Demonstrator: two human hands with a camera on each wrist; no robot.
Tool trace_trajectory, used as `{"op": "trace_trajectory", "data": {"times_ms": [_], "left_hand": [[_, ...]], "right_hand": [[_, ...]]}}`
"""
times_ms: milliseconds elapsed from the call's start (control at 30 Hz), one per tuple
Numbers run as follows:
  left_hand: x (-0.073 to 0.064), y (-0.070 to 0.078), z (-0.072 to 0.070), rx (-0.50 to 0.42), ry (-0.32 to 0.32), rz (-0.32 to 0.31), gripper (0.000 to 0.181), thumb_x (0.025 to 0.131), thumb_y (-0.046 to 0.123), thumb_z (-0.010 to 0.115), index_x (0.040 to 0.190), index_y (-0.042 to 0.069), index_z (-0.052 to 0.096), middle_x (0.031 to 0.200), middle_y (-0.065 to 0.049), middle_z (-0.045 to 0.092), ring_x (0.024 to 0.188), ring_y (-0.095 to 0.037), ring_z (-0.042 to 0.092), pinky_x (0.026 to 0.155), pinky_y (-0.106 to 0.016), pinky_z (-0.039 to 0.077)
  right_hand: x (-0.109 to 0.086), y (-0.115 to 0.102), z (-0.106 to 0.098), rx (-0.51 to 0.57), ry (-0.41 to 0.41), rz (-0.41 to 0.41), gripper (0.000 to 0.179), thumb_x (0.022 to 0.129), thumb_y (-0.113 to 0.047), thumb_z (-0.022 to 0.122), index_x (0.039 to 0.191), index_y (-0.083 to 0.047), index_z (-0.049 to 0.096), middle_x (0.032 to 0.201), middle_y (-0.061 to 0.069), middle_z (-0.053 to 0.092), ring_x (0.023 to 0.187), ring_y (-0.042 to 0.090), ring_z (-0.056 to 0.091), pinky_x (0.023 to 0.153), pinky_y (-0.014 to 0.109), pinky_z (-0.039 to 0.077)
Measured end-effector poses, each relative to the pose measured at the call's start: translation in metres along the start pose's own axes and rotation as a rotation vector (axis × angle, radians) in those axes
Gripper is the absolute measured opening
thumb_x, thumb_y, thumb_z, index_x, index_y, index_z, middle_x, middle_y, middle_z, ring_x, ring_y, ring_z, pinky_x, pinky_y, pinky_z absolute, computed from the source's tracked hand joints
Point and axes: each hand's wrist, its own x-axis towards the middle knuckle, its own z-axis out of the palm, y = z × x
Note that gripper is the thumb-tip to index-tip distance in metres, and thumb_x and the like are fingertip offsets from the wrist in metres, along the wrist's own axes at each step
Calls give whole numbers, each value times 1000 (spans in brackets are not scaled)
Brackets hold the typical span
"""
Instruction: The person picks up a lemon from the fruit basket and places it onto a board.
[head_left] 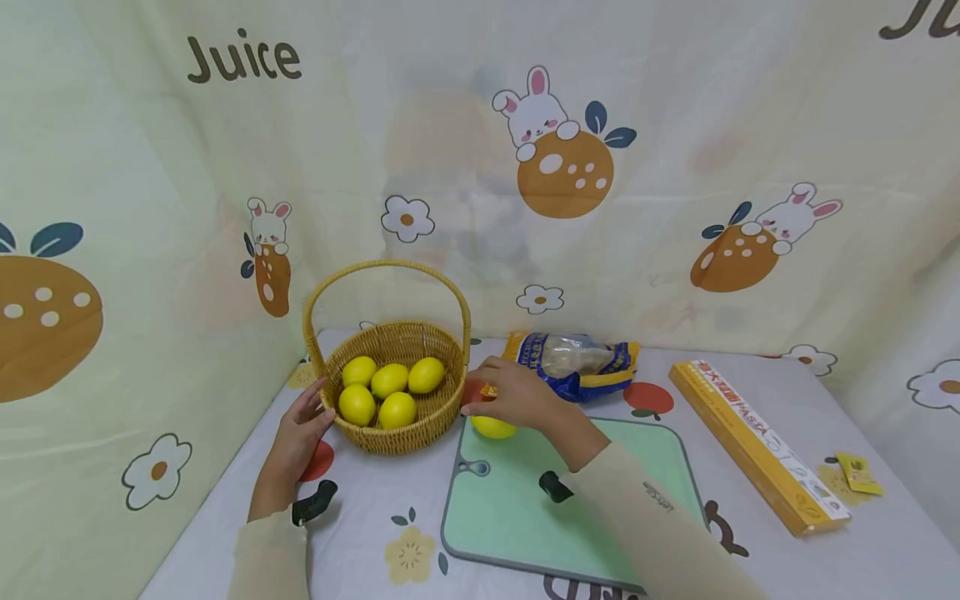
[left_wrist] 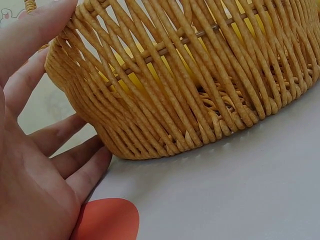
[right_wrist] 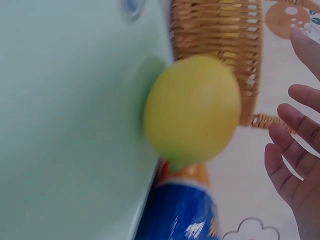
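A wicker basket [head_left: 405,440] with a tall arched handle holds several yellow lemons [head_left: 390,381]. My left hand [head_left: 298,429] touches the basket's left side; in the left wrist view its thumb lies at the rim and its fairly straight fingers [left_wrist: 60,135] rest along the woven wall. Another lemon [right_wrist: 192,110] sits on the green cutting board [head_left: 570,500], at its far left corner beside the basket. Over this lemon hovers my right hand [head_left: 517,392], partly covering it in the head view. The right wrist view shows its fingers [right_wrist: 295,150] spread and loosely bent, apart from the lemon.
Behind the board lies a blue and orange plastic food bag [head_left: 577,362]. A long orange and white pasta box [head_left: 757,446] lies to the right, with a small yellow packet [head_left: 858,473] beyond it. A printed curtain [head_left: 450,167] hangs along the table's back.
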Motion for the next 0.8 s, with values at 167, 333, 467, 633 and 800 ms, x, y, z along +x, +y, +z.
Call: {"op": "trace_trajectory", "data": {"times_ms": [167, 333, 467, 633, 800], "left_hand": [[0, -2, -1, 12, -22, 6, 66, 98, 9, 58, 155, 16, 26, 158, -14, 20, 141, -29, 22, 110, -32, 30], [-2, 0, -1, 27, -18, 6, 66, 98, 11, 58, 155, 17, 26, 158, -13, 20, 140, -28, 24, 107, -27, 34], [-4, 0, -3, 35, -6, 6, 66, 98, 13, 59, 155, 19, 27, 159, -12, 21, 140, -28, 24, 106, -25, 35], [-4, -1, -4, 6, -9, 8, 66, 98, 10, 59, 155, 17, 27, 158, -13, 21, 139, -28, 25, 102, -21, 38], [-3, -3, -2, -4, -23, 21, 64, 98, 9, 58, 154, 16, 28, 157, -14, 22, 138, -28, 26, 99, -19, 40]], "right_hand": [[10, -18, -1, 49, 21, -10, 58, 88, -58, 62, 134, -23, 60, 135, -2, 54, 124, 23, 48, 102, 46, 41], [23, -37, 4, 22, 18, -73, 50, 94, -51, 58, 134, -22, 60, 131, -1, 55, 117, 18, 52, 99, 39, 44], [34, -49, 12, 26, 21, -129, 43, 97, -45, 57, 132, -21, 61, 124, -2, 57, 109, 16, 55, 95, 34, 47], [44, -57, 24, 84, 21, -130, 40, 98, -40, 56, 132, -19, 61, 126, -2, 57, 112, 15, 54, 95, 33, 46], [53, -60, 32, 109, -12, -139, 40, 98, -35, 59, 133, -16, 60, 128, 0, 57, 114, 16, 54, 94, 33, 46]]}}
